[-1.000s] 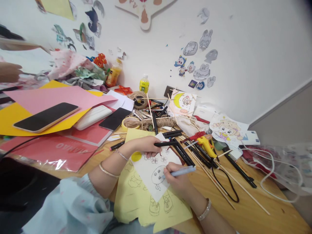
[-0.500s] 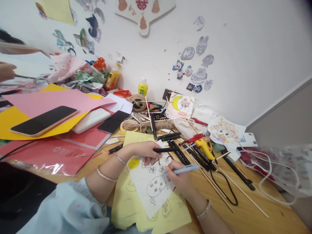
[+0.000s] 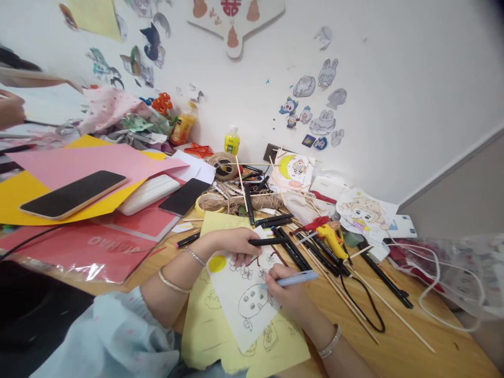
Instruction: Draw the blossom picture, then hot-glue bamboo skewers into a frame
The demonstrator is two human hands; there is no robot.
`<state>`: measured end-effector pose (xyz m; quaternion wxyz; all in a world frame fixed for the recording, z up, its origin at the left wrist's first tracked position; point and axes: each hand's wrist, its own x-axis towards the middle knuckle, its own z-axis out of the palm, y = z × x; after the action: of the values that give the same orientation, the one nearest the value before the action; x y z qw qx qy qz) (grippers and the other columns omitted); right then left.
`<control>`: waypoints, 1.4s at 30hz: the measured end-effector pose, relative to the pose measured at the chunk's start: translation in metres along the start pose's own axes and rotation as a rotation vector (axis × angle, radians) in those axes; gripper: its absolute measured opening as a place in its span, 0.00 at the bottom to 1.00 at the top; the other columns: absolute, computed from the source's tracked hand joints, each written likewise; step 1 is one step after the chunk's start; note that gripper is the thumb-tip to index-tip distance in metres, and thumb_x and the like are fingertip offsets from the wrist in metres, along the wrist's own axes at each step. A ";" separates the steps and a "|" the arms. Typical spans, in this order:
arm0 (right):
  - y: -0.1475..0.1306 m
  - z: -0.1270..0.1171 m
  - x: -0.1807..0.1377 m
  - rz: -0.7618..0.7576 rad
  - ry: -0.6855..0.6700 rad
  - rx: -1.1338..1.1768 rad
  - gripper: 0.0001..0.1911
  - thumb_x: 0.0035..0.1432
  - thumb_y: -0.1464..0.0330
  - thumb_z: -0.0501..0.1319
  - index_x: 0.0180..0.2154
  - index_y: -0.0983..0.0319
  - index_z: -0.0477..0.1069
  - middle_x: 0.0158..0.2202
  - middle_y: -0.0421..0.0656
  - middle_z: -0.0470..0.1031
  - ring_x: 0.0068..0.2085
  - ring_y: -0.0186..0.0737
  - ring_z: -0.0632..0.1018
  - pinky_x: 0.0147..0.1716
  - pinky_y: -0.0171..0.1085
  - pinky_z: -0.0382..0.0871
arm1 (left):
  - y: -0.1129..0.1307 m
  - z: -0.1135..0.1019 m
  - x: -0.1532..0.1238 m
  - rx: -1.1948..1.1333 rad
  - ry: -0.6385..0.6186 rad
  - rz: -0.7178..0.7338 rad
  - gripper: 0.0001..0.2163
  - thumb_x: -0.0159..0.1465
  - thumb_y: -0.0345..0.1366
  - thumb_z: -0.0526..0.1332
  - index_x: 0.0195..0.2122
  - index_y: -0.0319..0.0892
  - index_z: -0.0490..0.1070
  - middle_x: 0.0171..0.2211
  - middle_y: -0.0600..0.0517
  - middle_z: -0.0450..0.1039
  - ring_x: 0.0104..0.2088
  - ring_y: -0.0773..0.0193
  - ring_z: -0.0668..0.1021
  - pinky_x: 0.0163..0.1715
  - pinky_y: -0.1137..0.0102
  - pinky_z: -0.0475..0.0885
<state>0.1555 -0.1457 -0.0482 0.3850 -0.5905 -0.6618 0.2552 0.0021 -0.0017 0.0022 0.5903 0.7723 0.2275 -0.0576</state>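
A white sheet of paper [image 3: 246, 336] with a line drawing of an oval with small windows, flowers and a yellow circle lies tilted on larger yellow paper [image 3: 200, 325]. My right hand [image 3: 285, 289] is closed round a light-blue pen [image 3: 301, 278], its tip at the oval's upper right edge. At the sheet's top, my left hand [image 3: 240, 244] rests with fingertips pressed on the paper; a black marker [image 3: 268, 242] is tucked between its thumb and forefinger. The yellow sheet carries faint pencil-like sketches, partly hidden under the white one.
Several black markers [image 3: 293, 249], a yellow glue gun [image 3: 333, 240] and thin wooden sticks [image 3: 394, 310] lie to the right. Phones [image 3: 74, 194], coloured paper [image 3: 94, 163] and a red folder [image 3: 86, 257] cover the left. Twine, bottles and drawings stand behind. Another person's hand [image 3: 11, 109] is at far left.
My right hand has shifted slightly left and down, and the light-blue pen tip has moved a little along the oval. My left hand keeps its place on the sheet.
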 end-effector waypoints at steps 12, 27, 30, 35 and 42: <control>-0.003 0.004 -0.005 0.005 -0.011 -0.033 0.18 0.57 0.66 0.53 0.18 0.58 0.50 0.16 0.34 0.55 0.21 0.32 0.60 0.22 0.34 0.50 | -0.001 -0.001 -0.001 -0.007 -0.004 0.016 0.07 0.58 0.39 0.59 0.28 0.42 0.63 0.19 0.56 0.71 0.15 0.69 0.71 0.14 0.74 0.67; -0.004 0.003 -0.003 0.006 -0.012 -0.087 0.17 0.56 0.67 0.52 0.17 0.58 0.50 0.16 0.34 0.54 0.21 0.32 0.60 0.22 0.35 0.50 | -0.001 0.001 0.000 -0.001 0.008 0.014 0.08 0.58 0.39 0.59 0.28 0.42 0.63 0.18 0.57 0.71 0.14 0.69 0.71 0.14 0.75 0.66; -0.002 0.004 -0.003 0.021 -0.018 -0.071 0.17 0.56 0.67 0.52 0.17 0.58 0.50 0.16 0.34 0.55 0.21 0.33 0.60 0.22 0.35 0.50 | -0.001 0.001 0.000 -0.005 0.007 0.013 0.07 0.58 0.38 0.59 0.28 0.42 0.63 0.18 0.57 0.71 0.14 0.69 0.71 0.14 0.74 0.67; -0.003 0.003 -0.004 0.026 0.008 -0.084 0.17 0.57 0.67 0.51 0.17 0.58 0.51 0.16 0.34 0.56 0.21 0.33 0.60 0.22 0.35 0.50 | 0.000 0.001 0.000 -0.007 0.005 0.017 0.05 0.58 0.36 0.58 0.28 0.42 0.63 0.18 0.57 0.71 0.14 0.69 0.71 0.14 0.75 0.66; -0.003 0.004 -0.005 0.008 0.021 -0.121 0.17 0.56 0.66 0.51 0.18 0.58 0.49 0.16 0.34 0.54 0.21 0.33 0.60 0.22 0.35 0.49 | 0.000 0.000 0.000 -0.008 -0.004 0.018 0.06 0.59 0.37 0.58 0.27 0.42 0.63 0.18 0.57 0.71 0.14 0.70 0.71 0.14 0.76 0.66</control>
<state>0.1510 -0.1502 -0.0493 0.3543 -0.6181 -0.6696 0.2100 0.0016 -0.0018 0.0019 0.5944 0.7718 0.2196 -0.0529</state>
